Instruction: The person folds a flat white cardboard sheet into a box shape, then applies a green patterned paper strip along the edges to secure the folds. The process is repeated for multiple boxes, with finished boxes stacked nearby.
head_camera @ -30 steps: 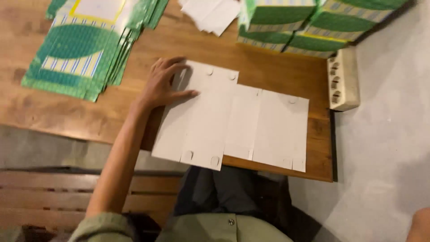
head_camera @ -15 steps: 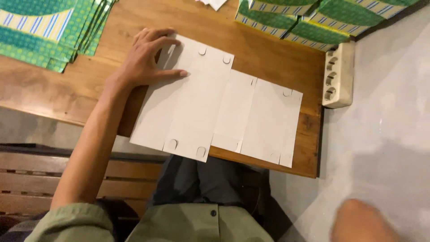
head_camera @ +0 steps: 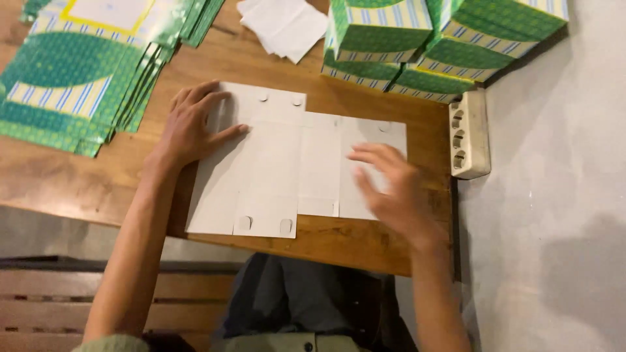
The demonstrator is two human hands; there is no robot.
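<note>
Pressing flat with spread fingers, your left hand (head_camera: 192, 127) rests on the left end of the unfolded white carton blank (head_camera: 287, 166); your right hand (head_camera: 391, 189), open and blurred, lies over its right end. Folded green boxes (head_camera: 430, 45) stack beyond your right hand, flat green blanks (head_camera: 72, 78) beyond your left.

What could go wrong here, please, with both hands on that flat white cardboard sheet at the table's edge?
1. The cardboard sheet hangs slightly over the near edge of the table; an uneven push might slide it off.
2. The right hand looks blurred, so it is moving fast and could crease a panel crookedly.
3. The left hand pins only one corner, so the sheet might pivot.
</note>
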